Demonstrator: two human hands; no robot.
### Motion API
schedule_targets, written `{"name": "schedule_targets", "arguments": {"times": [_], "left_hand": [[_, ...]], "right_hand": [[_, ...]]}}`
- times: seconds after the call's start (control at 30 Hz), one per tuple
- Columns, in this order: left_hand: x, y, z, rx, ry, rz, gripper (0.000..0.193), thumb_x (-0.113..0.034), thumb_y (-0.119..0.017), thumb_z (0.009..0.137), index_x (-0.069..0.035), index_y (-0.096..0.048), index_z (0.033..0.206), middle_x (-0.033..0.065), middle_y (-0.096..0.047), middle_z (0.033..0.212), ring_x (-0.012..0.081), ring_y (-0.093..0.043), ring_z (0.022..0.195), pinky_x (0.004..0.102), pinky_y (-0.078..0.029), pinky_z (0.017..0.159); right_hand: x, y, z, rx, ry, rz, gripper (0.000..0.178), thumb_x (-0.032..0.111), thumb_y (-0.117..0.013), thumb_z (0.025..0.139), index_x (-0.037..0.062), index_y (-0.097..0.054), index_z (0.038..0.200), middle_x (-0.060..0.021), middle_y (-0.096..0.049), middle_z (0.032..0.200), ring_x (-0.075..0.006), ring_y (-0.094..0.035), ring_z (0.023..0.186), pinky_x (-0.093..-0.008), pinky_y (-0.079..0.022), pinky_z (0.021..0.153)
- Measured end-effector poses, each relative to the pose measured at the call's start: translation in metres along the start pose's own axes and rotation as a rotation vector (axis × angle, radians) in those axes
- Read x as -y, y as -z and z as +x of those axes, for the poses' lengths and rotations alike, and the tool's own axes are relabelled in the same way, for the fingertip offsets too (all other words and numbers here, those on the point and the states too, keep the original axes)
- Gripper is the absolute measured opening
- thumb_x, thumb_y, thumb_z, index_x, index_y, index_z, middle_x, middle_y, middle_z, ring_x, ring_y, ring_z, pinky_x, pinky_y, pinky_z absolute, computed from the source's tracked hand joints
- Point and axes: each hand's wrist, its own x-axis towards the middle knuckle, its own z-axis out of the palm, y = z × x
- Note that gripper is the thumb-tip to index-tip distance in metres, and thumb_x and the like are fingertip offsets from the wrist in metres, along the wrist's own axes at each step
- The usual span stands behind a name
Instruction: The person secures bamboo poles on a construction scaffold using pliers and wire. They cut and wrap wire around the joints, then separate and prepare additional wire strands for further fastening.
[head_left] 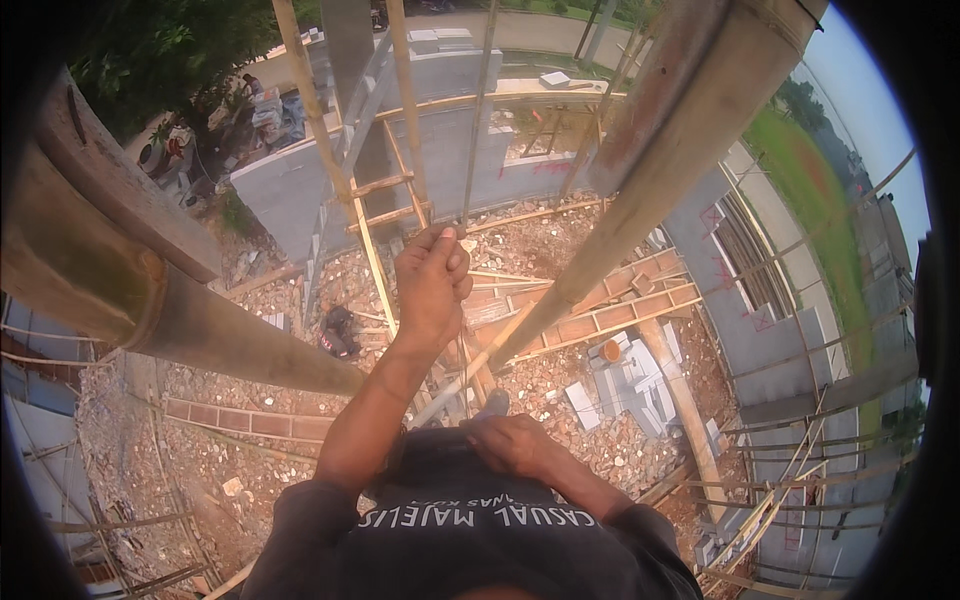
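Observation:
My left hand (433,280) is raised in front of me, its fingers curled in and the thumb pressed on top. Whatever it may pinch is too small or hidden to make out. A thin upright rod (479,110) shows just beyond its fingertips; I cannot tell whether they touch. My right hand (508,443) is closed low against my dark shirt (470,545), with its grip hidden. Just past its knuckles is a small grey shape (494,403) I cannot identify. A pale pole (470,370) slants between my forearms.
Thick bamboo poles (660,170) (250,340) rise close on both sides. Far below lies rubble-strewn ground (540,385) with wooden formwork frames (620,315), grey blocks (635,385) and an orange bucket (611,351). Grey block walls (400,110) and a wooden ladder (385,187) stand ahead.

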Motion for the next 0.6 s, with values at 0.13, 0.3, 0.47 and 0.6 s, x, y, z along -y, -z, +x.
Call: {"name": "schedule_targets", "arguments": {"times": [0.13,0.3,0.47,0.6], "left_hand": [[-0.004,0.014,-0.004,-0.034,0.006,0.061,0.014,-0.012,-0.056,0.099,0.001,-0.061,0.098,-0.0039,-0.040,0.063,0.0034,-0.031,0.049,0.0194,-0.024,0.040],[0.001,-0.030,-0.050,0.183,0.004,0.069,0.015,-0.013,-0.056,0.099,0.001,-0.062,0.102,-0.0040,-0.041,0.063,0.0026,-0.032,0.050,0.0196,-0.025,0.040],[-0.004,-0.012,0.012,0.038,-0.168,0.162,0.014,-0.012,-0.057,0.099,0.001,-0.062,0.097,-0.0044,-0.040,0.062,0.0024,-0.030,0.049,0.0202,-0.023,0.040],[0.015,-0.011,-0.032,0.108,0.055,0.153,0.015,-0.013,-0.058,0.099,0.002,-0.061,0.098,-0.0046,-0.037,0.062,0.0026,-0.030,0.049,0.0200,-0.022,0.040]], "right_hand": [[0.015,0.053,0.040,-0.422,0.049,-0.216,0.031,-0.009,-0.063,0.081,-0.0002,-0.064,0.111,-0.0117,-0.059,0.076,-0.0290,-0.056,0.063,-0.0384,-0.043,0.053],[-0.036,-0.014,0.015,0.051,-0.237,-0.100,0.024,0.004,-0.063,0.087,0.0037,-0.063,0.111,-0.0146,-0.062,0.079,-0.0320,-0.061,0.066,-0.0410,-0.048,0.057],[0.054,0.038,0.022,0.078,0.170,0.101,0.028,0.003,-0.068,0.081,0.0043,-0.064,0.109,-0.0102,-0.059,0.069,-0.0239,-0.059,0.056,-0.0364,-0.044,0.048],[-0.022,0.061,0.043,-0.592,-0.066,-0.309,0.035,-0.014,-0.062,0.077,0.0016,-0.063,0.108,-0.0159,-0.062,0.086,-0.0316,-0.060,0.069,-0.0399,-0.047,0.058]]}}
